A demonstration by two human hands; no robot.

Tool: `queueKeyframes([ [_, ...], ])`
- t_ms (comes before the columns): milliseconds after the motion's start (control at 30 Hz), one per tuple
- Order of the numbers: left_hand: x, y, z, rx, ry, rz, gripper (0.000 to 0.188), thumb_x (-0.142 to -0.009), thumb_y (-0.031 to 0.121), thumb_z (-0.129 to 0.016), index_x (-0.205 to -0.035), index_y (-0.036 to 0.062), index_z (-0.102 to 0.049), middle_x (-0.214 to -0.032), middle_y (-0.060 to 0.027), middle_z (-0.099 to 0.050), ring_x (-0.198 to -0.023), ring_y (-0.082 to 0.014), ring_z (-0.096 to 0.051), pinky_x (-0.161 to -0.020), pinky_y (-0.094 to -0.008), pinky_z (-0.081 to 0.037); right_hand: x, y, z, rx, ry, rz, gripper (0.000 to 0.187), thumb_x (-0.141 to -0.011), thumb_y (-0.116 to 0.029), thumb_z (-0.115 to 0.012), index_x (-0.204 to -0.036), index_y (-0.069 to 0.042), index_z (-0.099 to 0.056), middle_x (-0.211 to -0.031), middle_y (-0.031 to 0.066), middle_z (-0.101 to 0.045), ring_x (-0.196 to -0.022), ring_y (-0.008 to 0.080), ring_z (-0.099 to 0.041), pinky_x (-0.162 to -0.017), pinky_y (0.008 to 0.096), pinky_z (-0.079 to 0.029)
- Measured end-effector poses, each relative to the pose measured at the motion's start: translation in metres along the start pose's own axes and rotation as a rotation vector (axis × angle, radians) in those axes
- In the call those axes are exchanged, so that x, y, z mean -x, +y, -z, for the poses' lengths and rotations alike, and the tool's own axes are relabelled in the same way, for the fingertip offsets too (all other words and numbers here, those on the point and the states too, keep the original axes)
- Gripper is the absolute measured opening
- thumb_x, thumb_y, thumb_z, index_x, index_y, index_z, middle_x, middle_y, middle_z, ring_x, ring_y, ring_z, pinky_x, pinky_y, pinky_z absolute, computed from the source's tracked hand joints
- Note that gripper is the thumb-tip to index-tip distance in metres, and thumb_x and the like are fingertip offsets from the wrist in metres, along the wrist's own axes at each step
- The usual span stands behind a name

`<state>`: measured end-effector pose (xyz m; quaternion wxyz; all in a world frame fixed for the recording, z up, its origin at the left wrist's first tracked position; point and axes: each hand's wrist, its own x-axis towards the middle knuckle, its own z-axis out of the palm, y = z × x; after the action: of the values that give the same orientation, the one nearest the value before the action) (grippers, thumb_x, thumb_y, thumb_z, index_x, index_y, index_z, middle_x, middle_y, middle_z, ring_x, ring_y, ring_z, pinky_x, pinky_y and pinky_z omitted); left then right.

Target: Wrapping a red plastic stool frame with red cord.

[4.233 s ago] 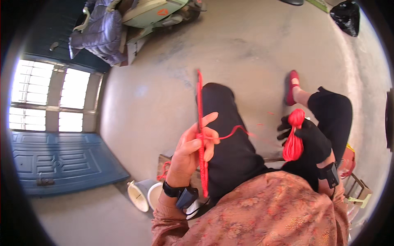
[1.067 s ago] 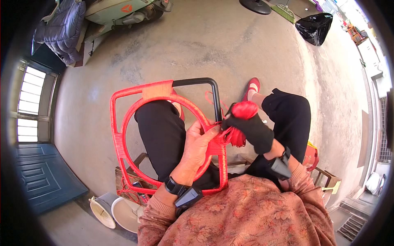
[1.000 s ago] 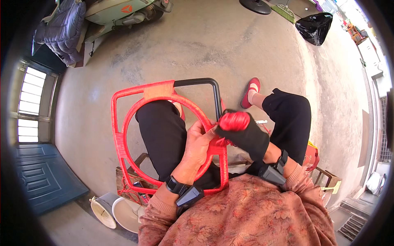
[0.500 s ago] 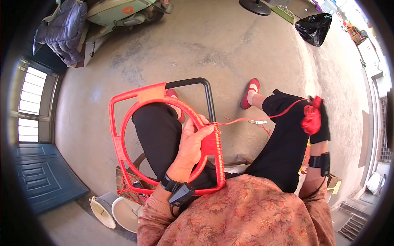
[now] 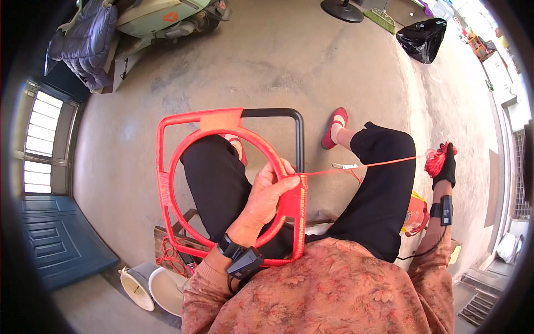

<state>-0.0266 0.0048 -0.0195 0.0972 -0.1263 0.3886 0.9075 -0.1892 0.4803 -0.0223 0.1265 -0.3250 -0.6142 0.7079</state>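
A squarish frame with rounded corners (image 5: 161, 139) and an inner ring rests over my left thigh. Red cord covers most of it, while a stretch of bare black tube (image 5: 301, 139) shows at the far right corner. My left hand (image 5: 266, 195) grips its right side, thumb pressed on the red wrapping where the bare tube begins. From that spot a red cord (image 5: 384, 163) runs taut to the right. Out beyond my right knee, my right hand (image 5: 446, 167), in a black glove, is closed on a bundle of red cord (image 5: 436, 162).
A small silvery clip-like piece (image 5: 346, 166) shows near the cord. Two pale buckets (image 5: 167, 292) stand at lower left near a wooden stool (image 5: 192, 242). A red-and-yellow bag (image 5: 414, 214) sits by my right leg. Farther off are a scooter (image 5: 161, 22) and a black plastic bag (image 5: 423, 40).
My right hand has moved outward to the right with the cord bundle, and the slack cord has straightened. The frame and my left hand have shifted slightly right.
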Motion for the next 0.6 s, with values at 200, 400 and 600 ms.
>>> queueKeyframes([
  [200,-0.005,-0.002,0.013,0.127,0.177,-0.072,0.009,-0.09,0.006,-0.061,-0.092,0.0097,-0.054,-0.08,0.0025,-0.057,-0.072,-0.0078,-0.059,-0.065,-0.0235,-0.051,0.12,-0.002,-0.074,0.157,-0.773,-0.146,0.041,-0.095,-0.034,-0.055,-0.12,-0.002,-0.056,-0.107,0.0123,-0.063,-0.097,0.0189,-0.062,-0.086,0.0356,-0.051],
  [400,-0.006,-0.006,0.011,-0.049,0.273,-0.128,0.023,-0.088,0.009,-0.064,-0.108,0.0051,-0.052,-0.096,-0.0025,-0.058,-0.086,-0.0095,-0.058,-0.076,-0.0248,-0.049,0.226,0.084,-0.161,0.877,-1.774,-0.055,0.043,-0.089,-0.033,-0.06,-0.117,0.001,-0.059,-0.106,0.0152,-0.066,-0.096,0.0203,-0.06,-0.088,0.0332,-0.045],
  [600,-0.007,-0.005,0.006,-0.194,0.376,-0.224,0.049,-0.087,0.012,-0.067,-0.127,0.0017,-0.04,-0.116,-0.0088,-0.054,-0.102,-0.0158,-0.055,-0.091,-0.0304,-0.046,0.22,0.16,-0.215,0.345,-1.469,-0.108,0.046,-0.096,-0.01,-0.046,-0.141,-0.002,-0.036,-0.137,0.01,-0.048,-0.116,0.0146,-0.05,-0.099,0.0263,-0.039],
])
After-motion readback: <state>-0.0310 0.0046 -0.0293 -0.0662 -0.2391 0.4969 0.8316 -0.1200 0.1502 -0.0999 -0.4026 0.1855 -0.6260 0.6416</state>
